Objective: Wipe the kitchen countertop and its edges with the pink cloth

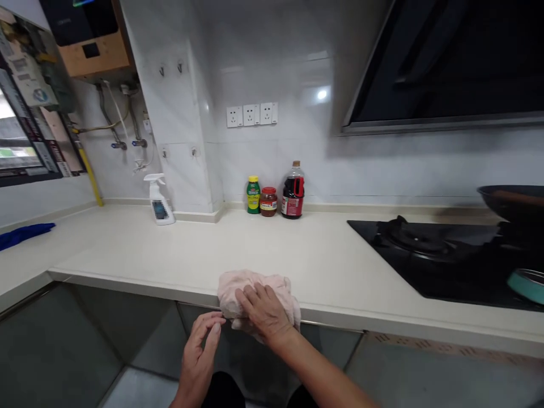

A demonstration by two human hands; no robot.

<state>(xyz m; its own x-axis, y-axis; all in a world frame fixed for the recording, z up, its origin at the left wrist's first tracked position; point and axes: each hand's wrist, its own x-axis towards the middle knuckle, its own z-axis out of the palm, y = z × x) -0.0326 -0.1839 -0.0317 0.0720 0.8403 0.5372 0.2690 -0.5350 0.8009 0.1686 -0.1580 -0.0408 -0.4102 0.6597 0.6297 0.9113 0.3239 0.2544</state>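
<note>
A pale pink cloth (233, 286) lies bunched over the front edge of the white countertop (178, 249), part of it hanging down the front. My right hand (266, 314) grips this cloth from above, knuckles up and fingers bent on it. Its thumb is hidden. Just left of the cloth, my left hand (202, 345) is held in front of the counter edge, thumb and fingers apart, with nothing in it. Its fingertips come close to the cloth's lower left corner; whether they touch it I cannot tell.
A white spray bottle (160, 201) stands at the back left. By the wall are a green bottle (253, 195), a red-lidded jar (268, 203) and a large dark sauce bottle (293, 192). A black gas stove (425, 255) with a wok (516, 198) occupies the right. A blue cloth (25, 234) lies far left.
</note>
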